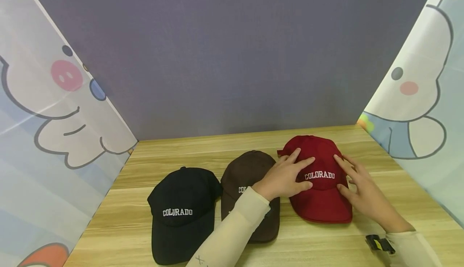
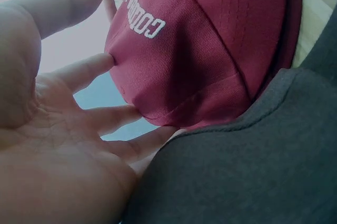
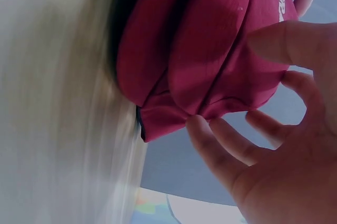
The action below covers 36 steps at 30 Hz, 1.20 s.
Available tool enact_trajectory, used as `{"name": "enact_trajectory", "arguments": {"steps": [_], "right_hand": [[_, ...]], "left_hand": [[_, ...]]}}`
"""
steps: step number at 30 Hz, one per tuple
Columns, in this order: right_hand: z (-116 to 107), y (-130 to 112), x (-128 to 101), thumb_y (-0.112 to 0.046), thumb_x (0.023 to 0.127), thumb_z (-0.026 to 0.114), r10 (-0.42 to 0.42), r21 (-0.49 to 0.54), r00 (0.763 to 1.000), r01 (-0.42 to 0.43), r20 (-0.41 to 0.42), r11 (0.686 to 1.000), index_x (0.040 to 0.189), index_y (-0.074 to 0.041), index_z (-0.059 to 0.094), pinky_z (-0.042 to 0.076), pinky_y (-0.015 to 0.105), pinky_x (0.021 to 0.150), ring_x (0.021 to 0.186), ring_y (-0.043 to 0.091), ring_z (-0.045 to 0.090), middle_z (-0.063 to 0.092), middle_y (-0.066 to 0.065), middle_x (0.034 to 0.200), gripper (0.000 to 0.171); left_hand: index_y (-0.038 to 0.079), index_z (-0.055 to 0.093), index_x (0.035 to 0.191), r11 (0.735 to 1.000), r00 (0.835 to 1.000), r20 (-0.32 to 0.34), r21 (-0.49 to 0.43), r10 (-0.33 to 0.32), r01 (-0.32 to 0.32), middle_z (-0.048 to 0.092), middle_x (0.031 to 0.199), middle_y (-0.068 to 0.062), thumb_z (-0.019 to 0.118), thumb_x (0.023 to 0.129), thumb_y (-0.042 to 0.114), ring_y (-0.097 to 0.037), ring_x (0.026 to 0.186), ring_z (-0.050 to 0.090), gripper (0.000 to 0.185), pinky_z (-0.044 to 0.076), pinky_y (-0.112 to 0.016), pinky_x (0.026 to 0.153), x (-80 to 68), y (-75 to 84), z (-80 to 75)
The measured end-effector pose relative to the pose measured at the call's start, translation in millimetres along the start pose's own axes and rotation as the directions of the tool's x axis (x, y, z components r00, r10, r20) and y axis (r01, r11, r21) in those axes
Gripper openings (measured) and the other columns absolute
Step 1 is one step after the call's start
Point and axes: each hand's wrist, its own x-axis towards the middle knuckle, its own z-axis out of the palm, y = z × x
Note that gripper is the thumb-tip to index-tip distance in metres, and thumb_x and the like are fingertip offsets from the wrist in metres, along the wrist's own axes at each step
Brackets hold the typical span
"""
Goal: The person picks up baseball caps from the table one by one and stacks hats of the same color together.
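Observation:
A dark red baseball cap [image 1: 319, 202] with white COLORADO lettering lies on the right part of the table, its brim toward me. My left hand [image 1: 284, 178] reaches over a brown cap [image 1: 248, 168], its spread fingers touching the red cap's left side. On the opposite side, my right hand [image 1: 362, 190] has its fingers apart and its fingertips against the crown. The left wrist view shows the red cap [image 2: 179, 50] at the fingertips and dark cloth in front. In the right wrist view, fingertips meet the red cap's [image 3: 210, 56] lower edge.
A black cap [image 1: 183, 202] with the same lettering lies left of the brown one. All rest on a wood-grain table [image 1: 119, 222]. A grey panel [image 1: 232, 57] rises behind, with cartoon-printed sheets [image 1: 54, 110] at both sides. A black strap [image 1: 380, 244] sits near my right wrist.

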Motion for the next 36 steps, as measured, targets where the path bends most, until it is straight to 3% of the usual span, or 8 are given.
{"name": "enact_trajectory", "arguments": {"steps": [3, 5, 7, 9, 11, 25, 32, 36], "right_hand": [[1, -1, -1, 0.012, 0.074, 0.080, 0.011, -0.028, 1.000, -0.011, 0.010, 1.000, 0.156, -0.012, 0.043, 0.031, -0.003, 0.091, 0.121, 0.023, 0.048, 0.042, 0.029, 0.150, 0.093], [0, -2, -2, 0.010, 0.076, 0.079, 0.042, -0.035, 0.999, -0.041, 0.033, 0.999, 0.156, -0.013, 0.043, 0.042, 0.013, 0.095, 0.118, 0.035, 0.050, 0.042, 0.029, 0.149, 0.091], [-1, -2, -2, 0.008, 0.078, 0.078, 0.071, -0.041, 0.996, -0.069, 0.057, 0.997, 0.157, -0.014, 0.041, 0.048, 0.036, 0.097, 0.117, 0.044, 0.050, 0.041, 0.030, 0.150, 0.090], [-1, -3, -2, 0.006, 0.080, 0.078, 0.094, -0.050, 0.993, -0.090, 0.077, 0.995, 0.158, -0.014, 0.040, 0.047, 0.058, 0.089, 0.119, 0.046, 0.049, 0.041, 0.030, 0.150, 0.089], [-1, -3, -1, 0.006, 0.080, 0.078, 0.106, -0.057, 0.990, -0.101, 0.091, 0.993, 0.158, -0.014, 0.039, 0.045, 0.066, 0.083, 0.118, 0.047, 0.049, 0.041, 0.031, 0.150, 0.089], [-2, -5, -3, 0.001, 0.085, 0.077, 0.126, -0.081, 0.981, -0.116, 0.145, 0.990, 0.159, -0.013, 0.036, 0.051, 0.064, 0.079, 0.104, 0.042, 0.060, 0.045, 0.029, 0.144, 0.086], [0, -5, -2, -0.001, 0.084, 0.079, 0.100, -0.106, 0.985, -0.085, 0.140, 0.991, 0.158, -0.013, 0.038, 0.053, 0.045, 0.070, 0.094, 0.032, 0.062, 0.048, 0.026, 0.141, 0.086], [2, -7, -2, -0.001, 0.084, 0.079, 0.081, -0.082, 0.985, -0.070, 0.151, 0.994, 0.158, -0.012, 0.037, 0.056, 0.056, 0.074, 0.102, 0.041, 0.064, 0.047, 0.028, 0.141, 0.086]], "left_hand": [[0.044, 0.033, 0.157, 1.000, 1.000, 0.002, 0.030, -0.005, 0.004, 0.019, 0.172, 0.001, 0.063, 0.098, 0.049, -0.026, 0.149, 0.039, 0.067, 0.044, -0.045, 0.114, 1.1, 0.0, 2.2], [0.044, 0.034, 0.157, 0.999, 1.000, 0.006, 0.037, -0.008, 0.007, 0.019, 0.172, 0.001, 0.063, 0.098, 0.050, -0.025, 0.149, 0.039, 0.066, 0.044, -0.044, 0.114, 1.5, 0.3, 3.1], [0.044, 0.035, 0.157, 0.999, 1.000, 0.010, 0.039, -0.011, 0.010, 0.019, 0.172, 0.001, 0.063, 0.097, 0.050, -0.025, 0.149, 0.039, 0.066, 0.045, -0.043, 0.113, 1.8, 0.6, 3.5], [0.043, 0.036, 0.157, 0.999, 1.000, 0.015, 0.037, -0.013, 0.012, 0.019, 0.172, 0.000, 0.063, 0.097, 0.050, -0.024, 0.149, 0.038, 0.065, 0.045, -0.042, 0.113, 1.8, 0.8, 3.7], [0.043, 0.037, 0.156, 0.999, 1.000, 0.017, 0.035, -0.014, 0.014, 0.019, 0.172, 0.000, 0.063, 0.097, 0.050, -0.024, 0.149, 0.038, 0.065, 0.044, -0.043, 0.114, 1.9, 1.0, 3.7], [0.043, 0.040, 0.155, 1.000, 1.000, 0.016, -0.013, -0.019, 0.019, 0.022, 0.171, 0.001, 0.063, 0.098, 0.048, -0.026, 0.151, 0.036, 0.062, 0.042, -0.046, 0.115, 3.4, -0.8, 3.9], [0.042, 0.044, 0.153, 0.994, 1.000, -0.002, -0.111, -0.003, 0.002, 0.021, 0.171, -0.001, 0.061, 0.101, 0.040, -0.029, 0.155, 0.029, 0.054, 0.039, -0.050, 0.118, 4.6, -6.0, 2.3], [0.041, 0.044, 0.153, 0.990, 1.000, -0.029, -0.142, -0.003, -0.001, 0.019, 0.171, -0.002, 0.063, 0.101, 0.036, -0.028, 0.155, 0.027, 0.055, 0.039, -0.052, 0.118, 5.8, -9.4, 2.1]]}}
